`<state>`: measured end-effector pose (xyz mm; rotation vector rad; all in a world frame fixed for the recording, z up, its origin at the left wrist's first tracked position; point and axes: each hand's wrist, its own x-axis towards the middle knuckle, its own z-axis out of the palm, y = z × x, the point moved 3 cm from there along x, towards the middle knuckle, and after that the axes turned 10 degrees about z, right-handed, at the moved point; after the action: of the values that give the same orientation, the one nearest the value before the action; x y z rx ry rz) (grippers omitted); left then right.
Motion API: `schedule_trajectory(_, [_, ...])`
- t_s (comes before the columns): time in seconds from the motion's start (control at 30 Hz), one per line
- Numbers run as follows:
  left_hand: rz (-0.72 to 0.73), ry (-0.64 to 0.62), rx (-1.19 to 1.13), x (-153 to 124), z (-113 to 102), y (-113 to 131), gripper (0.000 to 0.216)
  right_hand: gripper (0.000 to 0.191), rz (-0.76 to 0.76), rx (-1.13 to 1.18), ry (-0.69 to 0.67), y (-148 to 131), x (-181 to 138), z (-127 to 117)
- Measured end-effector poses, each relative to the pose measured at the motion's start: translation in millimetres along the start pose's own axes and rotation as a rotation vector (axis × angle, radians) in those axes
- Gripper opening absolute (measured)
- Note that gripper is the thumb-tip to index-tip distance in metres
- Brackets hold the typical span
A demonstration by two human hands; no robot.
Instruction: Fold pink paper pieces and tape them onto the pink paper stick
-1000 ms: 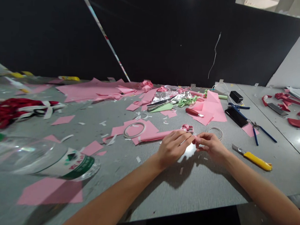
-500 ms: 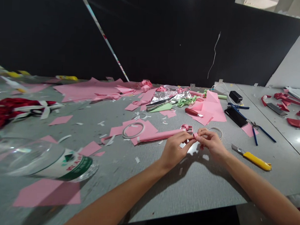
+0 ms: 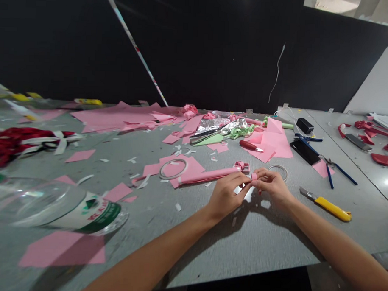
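Fingertips of left hand (image 3: 226, 193) and right hand (image 3: 273, 185) pinch a small pink paper piece (image 3: 253, 176) between them, apparently mid-fold, needing steady pressure beside the paper roll (image 3: 208, 175).

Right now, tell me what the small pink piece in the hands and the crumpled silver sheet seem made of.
Small pink piece, pinched between left hand and right hand: probably matte paper, matching the flat sheets around. Crumpled silver sheet: likely metal foil, shiny and sharply creased.
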<state>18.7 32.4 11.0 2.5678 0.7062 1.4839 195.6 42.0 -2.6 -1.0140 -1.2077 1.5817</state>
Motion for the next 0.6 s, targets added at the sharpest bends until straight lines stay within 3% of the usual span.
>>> schedule_trajectory(0.17, [-0.074, -0.001, -0.080, 2, 1, 0, 0.009, 0.030, 0.007, -0.003, 0.008, 0, 0, -1])
schedule_trajectory(0.33, [-0.315, 0.021, -0.225, 9, -3, -8, 0.021, 0.036, 0.044, -0.126, -0.007, -6, -2, -2])
schedule_trajectory(0.47, [-0.429, -0.038, -0.378, 13, -1, -21, 0.021, 0.038, -0.008, -0.183, 0.125, -11, 0, -9])
schedule_trajectory(0.6, [-0.458, -0.034, -0.365, 11, 6, -22, 0.019, 0.039, 0.066, -0.063, 0.155, -6, 1, -10])
